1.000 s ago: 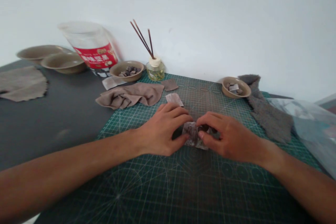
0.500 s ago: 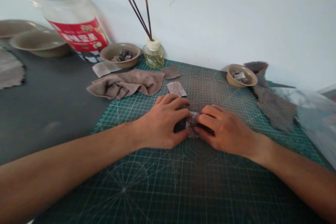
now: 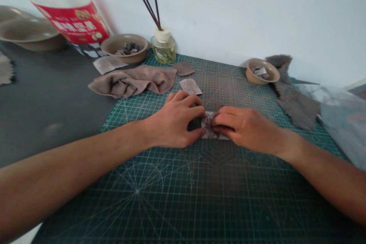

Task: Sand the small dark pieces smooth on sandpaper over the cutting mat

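A small pale, speckled piece of material (image 3: 208,126) lies on the green cutting mat (image 3: 177,183) between my hands. My left hand (image 3: 183,120) curves over from the left, its fingertips and thumb pressing the left edge of the piece. From the right, my right hand (image 3: 243,126) pinches the piece, fingers and thumb drawn together over its middle. The fingers hide part of it. Just beyond my left hand lie a small pale square (image 3: 190,86) and a brown square (image 3: 183,68).
A crumpled brown cloth (image 3: 137,81) lies at the left, below a bowl of dark bits (image 3: 125,49). Behind stand a reed diffuser (image 3: 163,47) and a red-labelled jar (image 3: 77,23). At the right are a small bowl (image 3: 261,71), furry fabric (image 3: 299,105) and a plastic bag (image 3: 345,122).
The view has tilted down, so everything sits higher. My right hand's fingers have drawn closer together, and more of the speckled piece shows.
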`<act>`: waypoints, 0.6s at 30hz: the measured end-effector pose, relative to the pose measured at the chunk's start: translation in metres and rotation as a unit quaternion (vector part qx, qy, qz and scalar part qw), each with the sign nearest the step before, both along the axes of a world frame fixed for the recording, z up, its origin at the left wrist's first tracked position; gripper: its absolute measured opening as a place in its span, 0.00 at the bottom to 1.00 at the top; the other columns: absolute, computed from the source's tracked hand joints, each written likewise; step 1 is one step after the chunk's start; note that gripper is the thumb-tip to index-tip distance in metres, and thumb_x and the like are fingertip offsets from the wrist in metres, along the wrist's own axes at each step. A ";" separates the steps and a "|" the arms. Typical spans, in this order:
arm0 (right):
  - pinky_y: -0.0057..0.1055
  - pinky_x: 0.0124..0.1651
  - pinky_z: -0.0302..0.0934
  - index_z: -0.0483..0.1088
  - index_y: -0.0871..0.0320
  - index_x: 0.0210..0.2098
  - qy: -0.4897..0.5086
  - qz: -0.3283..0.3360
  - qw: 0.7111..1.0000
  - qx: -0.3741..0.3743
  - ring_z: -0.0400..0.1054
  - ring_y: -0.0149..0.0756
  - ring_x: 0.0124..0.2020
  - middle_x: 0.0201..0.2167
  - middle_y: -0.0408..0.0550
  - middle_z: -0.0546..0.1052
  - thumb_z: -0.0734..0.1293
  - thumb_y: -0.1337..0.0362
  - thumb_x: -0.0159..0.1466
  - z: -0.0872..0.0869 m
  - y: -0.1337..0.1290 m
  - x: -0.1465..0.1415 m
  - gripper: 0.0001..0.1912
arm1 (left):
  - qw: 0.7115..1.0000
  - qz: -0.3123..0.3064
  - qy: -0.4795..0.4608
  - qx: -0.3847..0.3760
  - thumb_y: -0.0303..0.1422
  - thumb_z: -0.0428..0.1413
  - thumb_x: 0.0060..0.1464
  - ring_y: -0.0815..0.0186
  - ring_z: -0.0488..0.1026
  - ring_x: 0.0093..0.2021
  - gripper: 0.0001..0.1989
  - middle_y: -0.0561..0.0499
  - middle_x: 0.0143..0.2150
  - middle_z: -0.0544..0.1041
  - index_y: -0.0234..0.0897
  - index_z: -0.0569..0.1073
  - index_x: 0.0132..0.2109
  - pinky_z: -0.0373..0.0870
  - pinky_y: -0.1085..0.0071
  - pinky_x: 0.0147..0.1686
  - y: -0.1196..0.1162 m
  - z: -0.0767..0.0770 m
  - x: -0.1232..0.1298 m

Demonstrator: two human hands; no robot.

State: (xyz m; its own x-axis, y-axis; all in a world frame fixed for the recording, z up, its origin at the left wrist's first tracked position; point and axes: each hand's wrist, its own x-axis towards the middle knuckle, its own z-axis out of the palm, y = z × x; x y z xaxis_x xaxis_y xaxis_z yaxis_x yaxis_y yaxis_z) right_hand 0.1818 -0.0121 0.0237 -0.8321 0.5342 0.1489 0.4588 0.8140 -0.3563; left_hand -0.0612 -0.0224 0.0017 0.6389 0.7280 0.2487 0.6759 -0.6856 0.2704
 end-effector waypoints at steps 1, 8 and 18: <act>0.32 0.44 0.64 0.73 0.58 0.41 0.006 -0.010 1.000 0.002 0.70 0.36 0.39 0.39 0.47 0.74 0.67 0.71 0.67 -0.001 0.001 0.000 0.05 | 1.000 0.001 0.003 0.002 0.44 0.59 0.53 0.51 0.64 0.50 0.16 0.47 0.50 0.72 0.41 0.77 0.46 0.59 0.52 0.48 0.000 0.000 0.000; 0.30 0.46 0.64 0.74 0.58 0.41 0.031 0.022 0.998 -0.044 0.71 0.35 0.41 0.40 0.46 0.75 0.67 0.70 0.68 -0.005 0.007 -0.001 0.04 | 1.000 -0.002 0.011 -0.005 0.47 0.59 0.54 0.51 0.64 0.51 0.18 0.47 0.50 0.71 0.42 0.76 0.47 0.59 0.52 0.50 0.000 -0.001 0.000; 0.31 0.43 0.64 0.74 0.58 0.37 0.034 0.043 0.998 -0.045 0.71 0.35 0.39 0.40 0.48 0.76 0.66 0.68 0.69 -0.009 0.017 0.002 0.05 | 1.000 -0.006 0.026 -0.013 0.48 0.59 0.55 0.51 0.63 0.51 0.18 0.47 0.51 0.70 0.43 0.76 0.48 0.58 0.52 0.51 0.001 0.000 -0.001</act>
